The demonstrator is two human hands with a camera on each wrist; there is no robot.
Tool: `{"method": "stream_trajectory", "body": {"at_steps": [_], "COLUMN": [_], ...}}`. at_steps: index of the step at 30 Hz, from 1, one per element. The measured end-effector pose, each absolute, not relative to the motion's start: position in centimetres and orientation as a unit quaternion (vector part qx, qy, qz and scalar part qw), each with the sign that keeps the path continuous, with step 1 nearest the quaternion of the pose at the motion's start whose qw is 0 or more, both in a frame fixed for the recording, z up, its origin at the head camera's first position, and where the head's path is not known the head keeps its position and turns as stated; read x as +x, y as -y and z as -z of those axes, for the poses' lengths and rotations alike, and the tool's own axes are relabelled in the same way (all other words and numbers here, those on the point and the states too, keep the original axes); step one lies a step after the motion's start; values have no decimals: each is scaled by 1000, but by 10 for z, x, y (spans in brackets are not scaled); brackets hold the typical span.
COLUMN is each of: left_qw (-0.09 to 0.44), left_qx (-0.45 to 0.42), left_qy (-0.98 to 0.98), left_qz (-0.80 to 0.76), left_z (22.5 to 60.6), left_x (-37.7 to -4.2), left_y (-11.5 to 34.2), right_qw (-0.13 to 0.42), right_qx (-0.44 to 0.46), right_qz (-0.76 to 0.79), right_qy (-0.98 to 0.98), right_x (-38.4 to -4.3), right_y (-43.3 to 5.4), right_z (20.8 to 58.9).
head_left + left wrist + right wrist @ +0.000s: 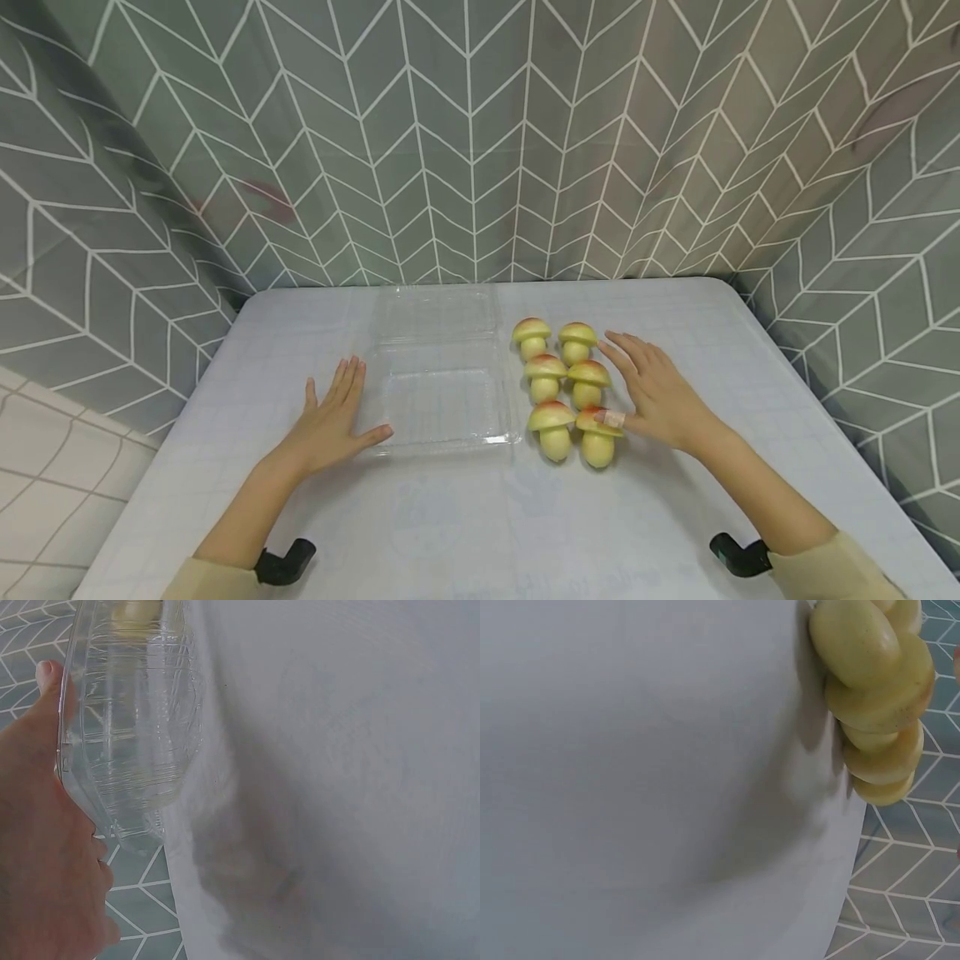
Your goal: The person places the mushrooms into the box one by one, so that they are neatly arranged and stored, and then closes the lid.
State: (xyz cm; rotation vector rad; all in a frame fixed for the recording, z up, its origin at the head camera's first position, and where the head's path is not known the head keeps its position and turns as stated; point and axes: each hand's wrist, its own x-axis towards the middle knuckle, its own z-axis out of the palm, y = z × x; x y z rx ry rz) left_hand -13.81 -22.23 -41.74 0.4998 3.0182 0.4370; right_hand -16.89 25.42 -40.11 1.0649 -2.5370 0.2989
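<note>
A clear plastic clamshell box (450, 446) lies with its lid opened flat toward the back of the table. To its left my left hand (326, 429) has its fingers spread, the thumb by the near left corner; the left wrist view has that hand (49, 840) right beside the box wall (135, 712). Several yellow mushroom-shaped pieces with reddish tops (553, 429) stand in two columns right of the box. My right hand (667, 400) hovers along their right side, fingers extended, its thumb overlapping the nearest right piece (598, 450). Whether it touches cannot be told.
A pale cloth covers the table (450, 525), whose far edge meets a grey chevron-patterned curtain (480, 150). More of this curtain hangs on both sides. White tiles (52, 475) show at the lower left. A black wrist mount (285, 562) sits by each sleeve.
</note>
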Motion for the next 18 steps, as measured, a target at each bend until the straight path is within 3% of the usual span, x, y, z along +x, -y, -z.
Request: {"method": "stream_trajectory", "body": {"at_steps": [10,18], "left_qw": [24,22], "left_qx": [165,171], "left_qy": [-975,-973], "left_qz": [-148,-152], "left_z": [417,417], "left_x": [-135,-133], "left_y": [222,221], "right_qw": [137,144], "right_qx": [358,365], "right_qz": [-69,-64], "right_qy": [921,917], "right_x": [-146,-134], "right_y": [-246,-241], "right_z": [412,431]}}
